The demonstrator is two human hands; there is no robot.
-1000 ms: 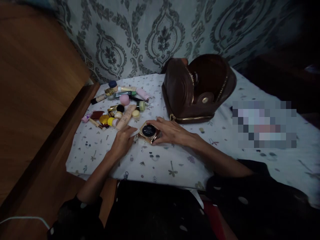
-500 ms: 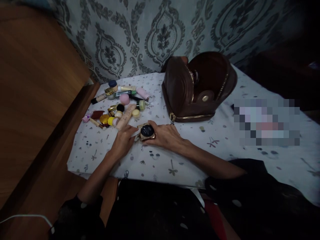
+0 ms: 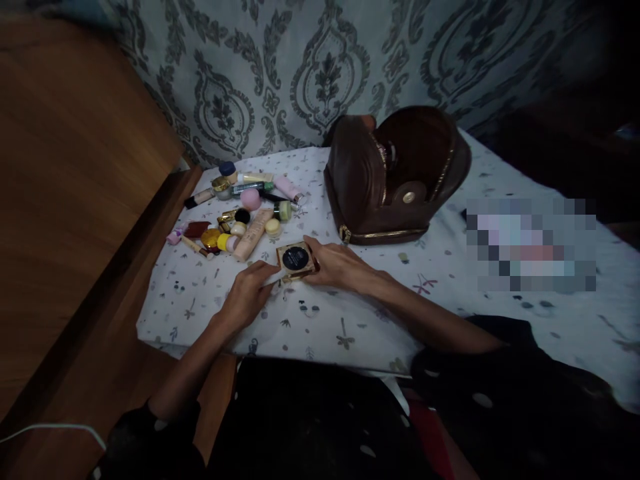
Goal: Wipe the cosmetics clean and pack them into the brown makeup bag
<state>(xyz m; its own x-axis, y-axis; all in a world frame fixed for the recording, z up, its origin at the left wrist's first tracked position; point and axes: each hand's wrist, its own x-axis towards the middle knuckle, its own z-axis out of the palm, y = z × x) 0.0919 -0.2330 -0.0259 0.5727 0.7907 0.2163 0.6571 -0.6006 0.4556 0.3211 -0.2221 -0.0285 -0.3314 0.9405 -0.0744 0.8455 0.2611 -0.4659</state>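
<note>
My right hand [image 3: 337,265] grips a square gold case [image 3: 296,259] with a round black label on top, thumb and fingers round its right side. It is held low over the front of the table. My left hand [image 3: 249,291] is at the case's left edge, fingers closed in a pinch on a small white piece [image 3: 273,274], too small to name, which touches the case. Just beyond the hands lie a peach squeeze tube [image 3: 254,235], a small cream-coloured jar [image 3: 273,228] and a green jar [image 3: 283,211].
A brown leather bag [image 3: 357,183] stands unzipped at the back. Several cosmetics, among them a pink tube [image 3: 287,187] and a navy-capped jar [image 3: 227,171], lie at the back left. A wooden cabinet [image 3: 75,167] borders the left; a pixelated patch covers something at right.
The gold case has turned its top more toward me, showing the label more fully. My right hand has shifted slightly right with it, and my left hand has moved a little lower.
</note>
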